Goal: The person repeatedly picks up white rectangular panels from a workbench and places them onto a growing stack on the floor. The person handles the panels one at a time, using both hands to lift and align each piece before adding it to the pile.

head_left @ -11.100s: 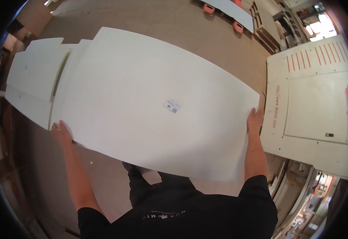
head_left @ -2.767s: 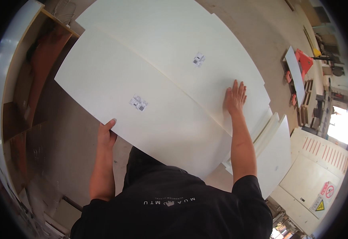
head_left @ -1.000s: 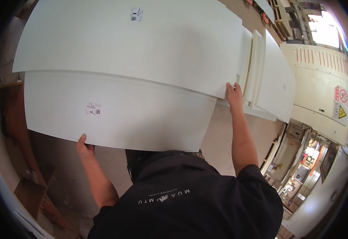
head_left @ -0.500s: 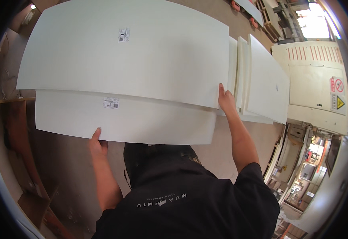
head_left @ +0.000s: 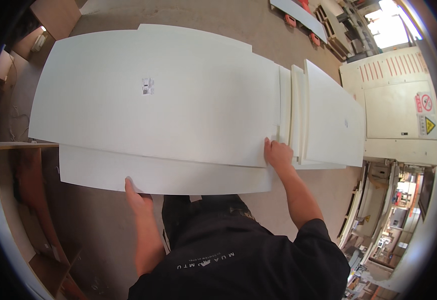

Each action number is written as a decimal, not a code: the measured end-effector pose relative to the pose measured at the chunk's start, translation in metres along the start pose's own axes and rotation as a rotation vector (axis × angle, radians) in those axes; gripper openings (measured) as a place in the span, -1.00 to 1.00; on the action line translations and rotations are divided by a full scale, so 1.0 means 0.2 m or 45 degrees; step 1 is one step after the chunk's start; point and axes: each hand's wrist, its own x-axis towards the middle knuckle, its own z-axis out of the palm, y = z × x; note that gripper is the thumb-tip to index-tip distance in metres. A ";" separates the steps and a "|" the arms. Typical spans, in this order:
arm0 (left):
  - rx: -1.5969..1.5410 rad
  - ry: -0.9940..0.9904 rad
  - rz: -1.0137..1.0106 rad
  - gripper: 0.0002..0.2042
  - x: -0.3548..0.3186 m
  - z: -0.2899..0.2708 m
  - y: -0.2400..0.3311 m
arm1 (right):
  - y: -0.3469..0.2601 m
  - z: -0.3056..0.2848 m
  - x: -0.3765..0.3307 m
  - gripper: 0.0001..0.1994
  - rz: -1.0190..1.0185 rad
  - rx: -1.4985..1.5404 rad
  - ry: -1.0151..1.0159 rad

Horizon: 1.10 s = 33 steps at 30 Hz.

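A large white panel with a small printed label lies on top of another white panel, whose near strip sticks out toward me. My left hand grips the near edge of that lower panel, thumb on top and fingers hidden beneath. At the right end of the upper panel, near its near corner, my right hand has its thumb on the top face and its fingers curled at the edge. Beyond the upper panel's far side, the edge of a further white board shows.
To the right, more white panels lie stacked, close by my right hand. A cream machine cabinet with warning signs stands past them. At the left is an open wooden cabinet. Grey floor shows around my legs.
The upper panel has come nearer to me and covers the lower panel's label. A board edge now shows beyond it. My right hand has moved nearer, its fingers more curled; the left still grips.
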 end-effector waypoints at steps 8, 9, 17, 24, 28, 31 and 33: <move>-0.340 0.013 0.144 -0.45 0.11 0.02 0.03 | -0.04 -0.24 0.41 -0.64 -0.246 0.122 0.209; -0.317 -0.040 0.189 -0.44 0.13 0.02 0.05 | -0.10 -0.27 0.51 -0.66 -0.369 0.201 0.247; -0.275 0.162 0.103 -0.40 0.20 0.01 0.10 | -0.95 -0.57 1.53 -0.62 -0.730 0.528 0.489; -0.300 0.031 0.170 -0.37 0.22 0.04 0.08 | -1.37 -0.64 1.88 -0.36 -0.672 0.649 -0.248; -0.355 0.041 0.146 -0.39 0.22 0.11 0.07 | -1.38 -0.78 1.84 -0.32 -0.698 0.522 -0.425; -0.342 0.048 0.152 -0.41 0.26 0.20 0.06 | -1.41 -0.83 1.85 -0.32 -0.713 0.449 -0.464; -0.307 0.170 0.180 -0.43 0.28 0.26 0.05 | -1.42 -0.82 1.88 -0.31 -0.779 0.524 -0.509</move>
